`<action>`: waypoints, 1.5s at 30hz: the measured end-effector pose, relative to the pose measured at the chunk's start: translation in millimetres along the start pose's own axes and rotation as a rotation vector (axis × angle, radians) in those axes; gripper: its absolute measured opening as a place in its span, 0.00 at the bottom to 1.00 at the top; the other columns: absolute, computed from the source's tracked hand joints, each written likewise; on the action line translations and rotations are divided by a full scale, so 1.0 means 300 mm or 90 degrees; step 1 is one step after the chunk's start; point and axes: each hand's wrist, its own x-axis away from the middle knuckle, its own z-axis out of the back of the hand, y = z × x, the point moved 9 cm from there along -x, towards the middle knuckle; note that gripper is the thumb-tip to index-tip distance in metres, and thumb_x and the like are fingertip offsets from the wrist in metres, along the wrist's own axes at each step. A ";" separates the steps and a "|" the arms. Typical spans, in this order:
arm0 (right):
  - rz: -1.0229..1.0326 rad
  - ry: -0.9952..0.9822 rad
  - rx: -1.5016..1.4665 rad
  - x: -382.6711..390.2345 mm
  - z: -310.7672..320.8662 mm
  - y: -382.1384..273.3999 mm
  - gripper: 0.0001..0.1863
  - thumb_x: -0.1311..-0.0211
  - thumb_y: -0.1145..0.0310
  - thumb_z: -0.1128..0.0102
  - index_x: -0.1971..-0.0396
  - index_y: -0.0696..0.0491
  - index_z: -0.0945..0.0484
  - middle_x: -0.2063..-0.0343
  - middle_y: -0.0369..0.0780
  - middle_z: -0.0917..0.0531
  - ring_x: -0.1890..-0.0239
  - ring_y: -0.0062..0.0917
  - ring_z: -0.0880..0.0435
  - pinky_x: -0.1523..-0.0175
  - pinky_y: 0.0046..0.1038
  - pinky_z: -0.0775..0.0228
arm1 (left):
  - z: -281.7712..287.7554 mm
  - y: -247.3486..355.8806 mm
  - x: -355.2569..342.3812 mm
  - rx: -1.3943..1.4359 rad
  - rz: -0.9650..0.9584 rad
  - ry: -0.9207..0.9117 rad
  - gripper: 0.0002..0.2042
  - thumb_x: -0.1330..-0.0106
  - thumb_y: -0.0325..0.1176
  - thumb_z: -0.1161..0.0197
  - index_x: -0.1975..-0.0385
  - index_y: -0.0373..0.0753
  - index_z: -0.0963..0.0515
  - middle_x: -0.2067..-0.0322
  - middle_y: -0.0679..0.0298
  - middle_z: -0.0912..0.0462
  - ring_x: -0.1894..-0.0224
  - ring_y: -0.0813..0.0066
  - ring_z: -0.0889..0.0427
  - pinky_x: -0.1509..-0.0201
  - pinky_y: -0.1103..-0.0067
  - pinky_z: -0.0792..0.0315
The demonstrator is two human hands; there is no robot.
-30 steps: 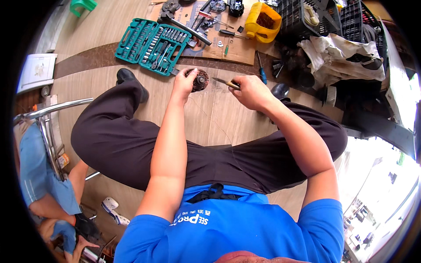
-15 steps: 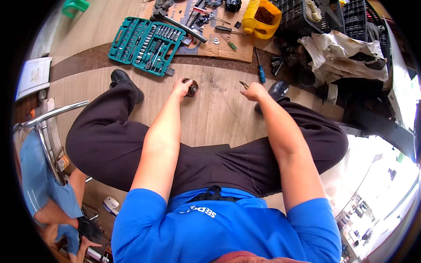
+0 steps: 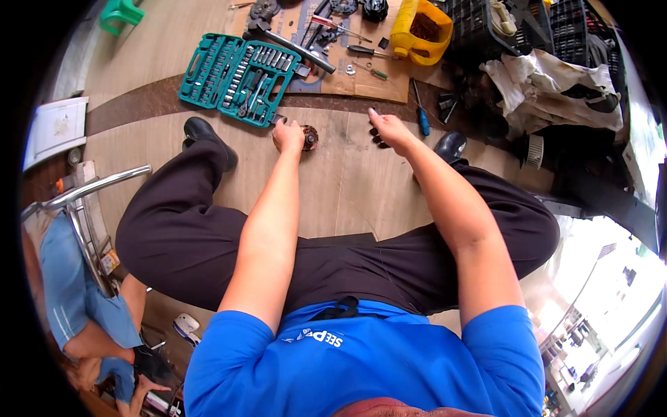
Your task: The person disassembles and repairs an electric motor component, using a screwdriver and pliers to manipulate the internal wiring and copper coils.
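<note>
My left hand (image 3: pixel 287 136) is closed on a round, dark brown motor part (image 3: pixel 310 138) with a short shaft at its centre. It grips the part from the left side, just above the floor. To its right, my right hand (image 3: pixel 392 132) hovers over the floor with one pale digit stretched forward and the others curled. Small dark shapes show beside those curled fingers; whether they are fingertips or a held thing is unclear. A thin, dark wire or thread (image 3: pixel 381 258) hangs down over my dark trousers.
A green socket set (image 3: pixel 260 75) lies open beyond my left hand. Past it, cardboard (image 3: pixel 368 82) carries tools and parts. A blue screwdriver (image 3: pixel 422 118), a cut yellow jug (image 3: pixel 410 50) and black crates (image 3: pixel 486 31) stand or lie at right. Another person's leg (image 3: pixel 90 264) is at left.
My right hand has turned, and the olive-coloured piece seen in its fingers before no longer shows. My left hand keeps the motor part and has shifted its grip slightly. The whole view has moved a little.
</note>
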 end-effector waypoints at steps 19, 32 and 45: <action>0.329 0.029 -0.118 1.062 0.202 -0.907 0.10 0.28 0.64 0.49 0.60 0.53 0.21 0.82 0.29 0.27 0.86 0.10 0.35 0.82 0.14 0.45 | 0.541 0.989 0.305 0.703 -0.251 -0.484 0.16 0.25 0.38 0.54 0.52 0.31 0.26 0.61 0.55 0.17 0.62 0.66 0.16 0.59 0.76 0.21; 0.673 0.236 0.345 0.667 -0.080 -1.055 0.11 0.48 0.62 0.43 0.74 0.52 0.16 0.74 0.48 0.16 0.69 0.42 0.15 0.64 0.41 0.23 | 0.675 0.978 0.306 0.564 -0.243 -0.419 0.20 0.25 0.38 0.53 0.41 0.31 0.31 0.42 0.53 0.29 0.41 0.61 0.28 0.34 0.69 0.37; 0.717 0.220 0.503 0.508 -0.199 -1.155 0.14 0.48 0.65 0.46 0.69 0.54 0.13 0.67 0.45 0.14 0.63 0.37 0.15 0.56 0.37 0.24 | 0.706 1.124 0.110 0.719 -0.199 -0.656 0.11 0.26 0.36 0.50 0.54 0.35 0.27 0.80 0.65 0.32 0.73 0.73 0.32 0.64 0.77 0.34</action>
